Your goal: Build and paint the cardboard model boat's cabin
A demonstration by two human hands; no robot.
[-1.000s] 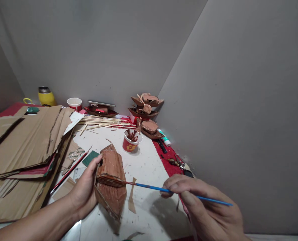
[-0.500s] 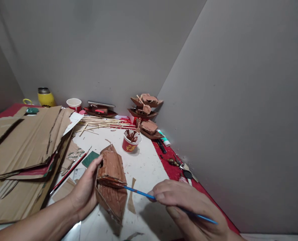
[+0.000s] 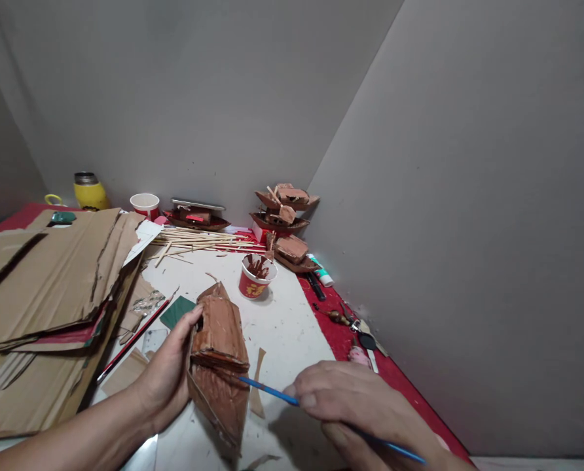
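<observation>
My left hand (image 3: 169,369) is closed round the left side of a brown model boat (image 3: 220,333), its thumb on the edge of the cabin roof. The boat is tilted, with its pointed end toward me. In my right hand (image 3: 351,405) a blue paintbrush (image 3: 272,392) is pinched. The brush's tip touches the boat's deck just below the cabin. Behind the boat stands a red-and-white paper cup (image 3: 255,284) with brown paint inside and on its rim. The left hand's fingers under the hull are hidden.
Cardboard sheets (image 3: 51,281) are stacked at the left, beside a red pencil (image 3: 135,337). Thin wooden sticks (image 3: 198,239) lie at the back. More brown boats (image 3: 292,248) stand at the back right. Keys (image 3: 365,337) and a glue tube (image 3: 323,271) lie along the right wall.
The brush tip has shifted slightly down and left, from the cabin's lower edge onto the deck. My right hand has moved a little lower. The boat has tilted slightly.
</observation>
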